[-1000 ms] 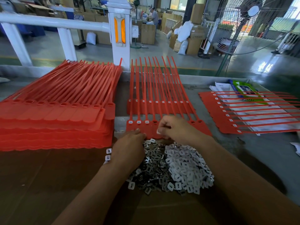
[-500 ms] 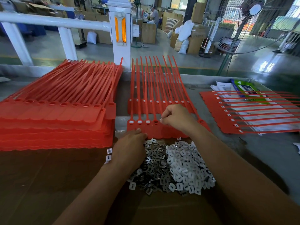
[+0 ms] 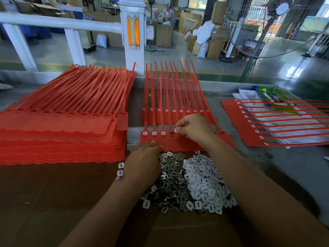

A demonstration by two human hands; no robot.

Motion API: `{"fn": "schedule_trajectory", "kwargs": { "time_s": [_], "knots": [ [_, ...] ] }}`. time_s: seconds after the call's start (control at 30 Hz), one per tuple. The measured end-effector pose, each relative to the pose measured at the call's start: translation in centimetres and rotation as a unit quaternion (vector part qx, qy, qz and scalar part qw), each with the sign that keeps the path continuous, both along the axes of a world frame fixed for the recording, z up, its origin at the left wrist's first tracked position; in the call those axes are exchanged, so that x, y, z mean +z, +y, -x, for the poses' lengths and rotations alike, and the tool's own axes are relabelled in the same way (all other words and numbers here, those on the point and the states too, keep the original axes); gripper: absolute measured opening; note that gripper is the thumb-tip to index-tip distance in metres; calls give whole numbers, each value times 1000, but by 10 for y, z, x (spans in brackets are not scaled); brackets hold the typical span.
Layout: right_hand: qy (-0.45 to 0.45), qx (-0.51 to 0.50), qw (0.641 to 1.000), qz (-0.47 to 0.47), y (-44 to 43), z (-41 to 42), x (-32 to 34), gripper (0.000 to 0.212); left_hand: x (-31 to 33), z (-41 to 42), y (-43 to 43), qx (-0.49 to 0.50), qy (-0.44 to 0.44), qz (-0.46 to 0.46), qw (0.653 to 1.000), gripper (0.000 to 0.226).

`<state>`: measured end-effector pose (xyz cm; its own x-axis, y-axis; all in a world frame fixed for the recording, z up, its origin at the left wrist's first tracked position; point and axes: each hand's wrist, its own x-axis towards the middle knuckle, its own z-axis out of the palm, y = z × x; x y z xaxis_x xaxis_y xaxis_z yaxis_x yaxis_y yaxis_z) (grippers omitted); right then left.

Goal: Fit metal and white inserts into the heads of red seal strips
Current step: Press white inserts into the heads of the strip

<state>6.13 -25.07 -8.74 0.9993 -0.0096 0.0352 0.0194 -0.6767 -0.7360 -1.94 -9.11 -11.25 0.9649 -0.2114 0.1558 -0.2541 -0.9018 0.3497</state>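
Right hand has risen from the insert pile to the head row of the near red strip sheet; its grip pinches a white insert just beside the fourth head's open socket. Left hand rests on the pile at the sheet's edge; whether its grip holds anything cannot be told.

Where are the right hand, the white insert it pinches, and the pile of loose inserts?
right hand (image 3: 194,130), head view, back of the hand.
white insert (image 3: 176,130), head view, the bit showing at the fingertips.
pile of loose inserts (image 3: 201,179), head view, white pieces in its right half.
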Motion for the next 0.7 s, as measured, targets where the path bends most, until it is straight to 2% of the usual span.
{"fn": "schedule_trajectory", "kwargs": {
  "time_s": [0.13,0.5,0.6,0.7],
  "knots": [
    [6,4,1000,9,5,-4,-2,3,0,0,0,-2,-3,-3,1000,46],
    [26,33,995,93,12,-13,-9,2,-1,-1,0,-4,-16,-8,1000,41],
    [26,37,991,127,14,-16,-9,8,0,-1,0,-5,-17,-12,1000,42],
    [42,24,992,116,15,-19,-8,17,0,0,0,-5,-18,-16,1000,42]
  ]
}}
